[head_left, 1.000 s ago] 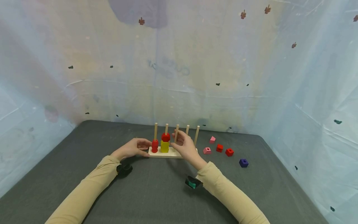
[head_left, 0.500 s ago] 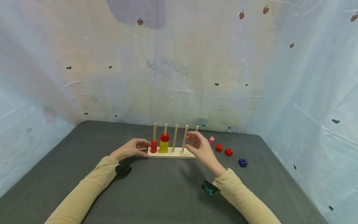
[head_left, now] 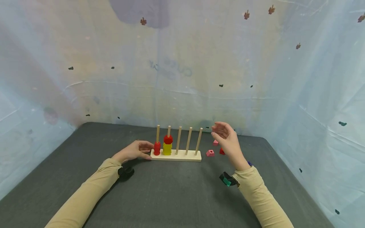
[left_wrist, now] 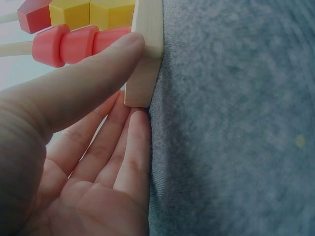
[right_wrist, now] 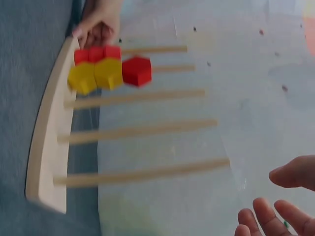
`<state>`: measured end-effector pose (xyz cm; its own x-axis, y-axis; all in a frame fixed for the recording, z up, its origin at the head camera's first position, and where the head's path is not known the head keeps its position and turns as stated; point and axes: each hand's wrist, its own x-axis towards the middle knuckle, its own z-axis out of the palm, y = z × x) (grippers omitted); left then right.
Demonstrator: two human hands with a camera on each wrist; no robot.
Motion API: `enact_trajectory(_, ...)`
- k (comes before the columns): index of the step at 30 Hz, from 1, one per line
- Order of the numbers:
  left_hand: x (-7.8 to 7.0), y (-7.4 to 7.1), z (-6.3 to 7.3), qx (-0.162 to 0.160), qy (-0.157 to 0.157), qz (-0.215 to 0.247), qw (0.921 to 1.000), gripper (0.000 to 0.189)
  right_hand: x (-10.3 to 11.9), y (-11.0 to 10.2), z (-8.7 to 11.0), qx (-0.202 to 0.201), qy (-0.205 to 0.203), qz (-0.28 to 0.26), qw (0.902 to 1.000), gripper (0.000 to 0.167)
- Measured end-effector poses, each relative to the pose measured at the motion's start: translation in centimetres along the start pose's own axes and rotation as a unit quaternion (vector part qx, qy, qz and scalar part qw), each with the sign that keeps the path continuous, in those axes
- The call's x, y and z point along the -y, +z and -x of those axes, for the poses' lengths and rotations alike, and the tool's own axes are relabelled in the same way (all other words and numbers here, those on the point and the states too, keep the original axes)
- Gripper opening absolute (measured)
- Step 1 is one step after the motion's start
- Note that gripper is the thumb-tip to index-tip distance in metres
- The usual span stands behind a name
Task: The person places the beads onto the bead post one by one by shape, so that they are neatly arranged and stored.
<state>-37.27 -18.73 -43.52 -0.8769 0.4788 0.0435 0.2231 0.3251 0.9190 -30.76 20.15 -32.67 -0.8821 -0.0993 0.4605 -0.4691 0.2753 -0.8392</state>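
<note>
A wooden peg stacker (head_left: 183, 156) with several upright pegs stands on the dark table. Red rounded beads (head_left: 157, 148) fill the lower part of its leftmost peg. On the second peg, yellow hexagonal beads (left_wrist: 69, 11) sit below one red hexagonal bead (right_wrist: 137, 71). My left hand (head_left: 133, 150) holds the left end of the stacker's base, thumb on one side and fingers at the end face. The right hand (head_left: 228, 141) is raised past the rightmost peg, fingers loosely bent and nothing in them. It overlaps the loose blocks in the head view.
Two pink blocks, the nearer pink block (head_left: 210, 153) and the farther pink block (head_left: 215, 142), lie right of the stacker. A red block (head_left: 222, 151) is partly covered by the right hand. A purple block (head_left: 249, 163) peeks out behind the right wrist. A plastic sheet (head_left: 182, 63) hangs behind the table.
My right hand has moved from the third peg to the right, past the last peg and over the loose blocks. The left hand has stayed at the base's end.
</note>
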Motion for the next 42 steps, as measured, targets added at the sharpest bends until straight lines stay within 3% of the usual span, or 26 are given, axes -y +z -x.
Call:
enact_trajectory(11,-0.1,0.2,0.0,-0.001,-0.005,0.002,1.0,0.057,-3.9,-3.1,-1.2,-0.012,0.028,0.015,0.9994,0.046)
enact_trajectory(19,-0.1,0.0,0.1,-0.005,-0.004,0.002,1.0,0.057,-6.2,-4.2,-1.4,0.021,0.08,0.041,0.9958,0.048)
enact_trajectory(27,0.0,0.1,0.1,-0.004,-0.003,-0.002,1.0,0.056,-5.2,-3.7,-0.7,0.074,0.111,0.048,0.9899,0.044)
enact_trajectory(31,0.0,0.1,0.1,-0.007,-0.004,-0.005,1.0,0.056,-5.4,-3.4,-0.7,0.093,0.109,0.061,0.9878,0.044)
enact_trajectory(42,0.0,0.1,0.0,-0.005,-0.004,-0.002,1.0,0.058,-9.9,-3.1,-1.1,0.161,0.084,0.101,0.9782,0.045)
